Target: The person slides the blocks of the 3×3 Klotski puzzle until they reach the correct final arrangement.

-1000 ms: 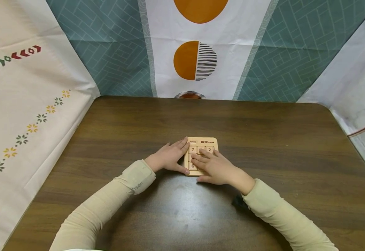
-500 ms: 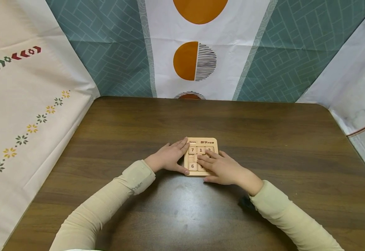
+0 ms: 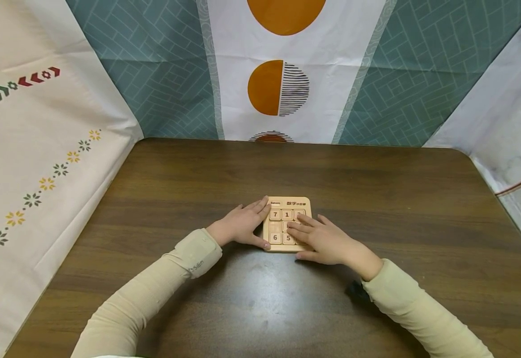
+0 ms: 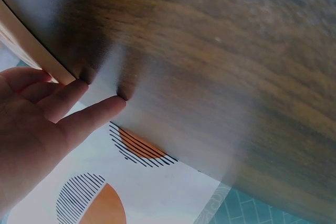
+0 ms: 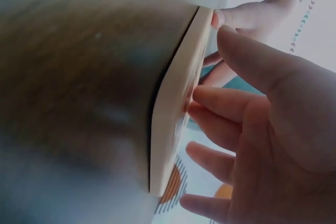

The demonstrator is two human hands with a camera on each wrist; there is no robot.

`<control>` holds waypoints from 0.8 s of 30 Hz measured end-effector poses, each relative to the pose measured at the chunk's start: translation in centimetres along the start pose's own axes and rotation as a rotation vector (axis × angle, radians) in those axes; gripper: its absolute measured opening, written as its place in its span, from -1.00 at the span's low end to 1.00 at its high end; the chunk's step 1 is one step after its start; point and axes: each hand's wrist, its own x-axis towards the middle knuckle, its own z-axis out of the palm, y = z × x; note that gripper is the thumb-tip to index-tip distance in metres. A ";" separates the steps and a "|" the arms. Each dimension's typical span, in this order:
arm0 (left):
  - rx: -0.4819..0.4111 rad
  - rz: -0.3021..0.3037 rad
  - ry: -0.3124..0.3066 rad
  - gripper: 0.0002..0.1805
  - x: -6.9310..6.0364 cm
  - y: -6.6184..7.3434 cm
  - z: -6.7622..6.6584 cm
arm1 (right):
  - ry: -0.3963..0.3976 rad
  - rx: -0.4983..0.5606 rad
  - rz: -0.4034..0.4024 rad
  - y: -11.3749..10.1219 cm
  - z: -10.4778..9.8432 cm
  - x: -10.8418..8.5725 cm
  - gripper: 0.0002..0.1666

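Observation:
A light wooden number slide puzzle [image 3: 275,248] lies flat on the table in the head view. Tiles 7, 1, 6 and 5 can be read, and the middle-row left slot holds no tile. My left hand [image 3: 243,224] rests along the puzzle's left side, its fingertips at the upper left and its thumb at the lower left corner. From the right, my right hand [image 3: 329,243] reaches over the board with extended fingers, fingertips on the middle-row tiles. It hides most of the right column. In the right wrist view, fingertips [image 5: 202,95] touch the puzzle's top face [image 5: 181,121].
The brown wooden table [image 3: 189,174] spreads around the puzzle on all sides. Behind it hangs a teal and white patterned cloth [image 3: 166,89]. White cloth [image 3: 28,209] with flower motifs covers the left side.
My right hand has slid to the right over the tiles, uncovering the 1, the 5 and the bare slot at middle left. The left hand has stayed in place.

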 end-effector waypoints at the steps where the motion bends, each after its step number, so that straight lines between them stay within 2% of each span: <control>1: -0.001 0.000 -0.001 0.19 0.0 0.0 0.0 | 0.010 -0.003 -0.006 -0.1 -0.1 0.2 -0.25; 6: -0.007 0.004 -0.003 0.19 0.0 0.0 -0.1 | 0.038 -0.024 -0.015 -0.3 -0.1 1.6 -0.22; 13: -0.007 0.012 0.000 0.17 -0.1 0.1 -0.1 | -0.001 -0.038 0.064 -0.5 0.1 3.5 -0.18; 24: -0.022 0.013 0.005 0.17 -0.1 0.0 -0.1 | -0.008 -0.020 0.076 -0.8 -0.1 3.4 -0.19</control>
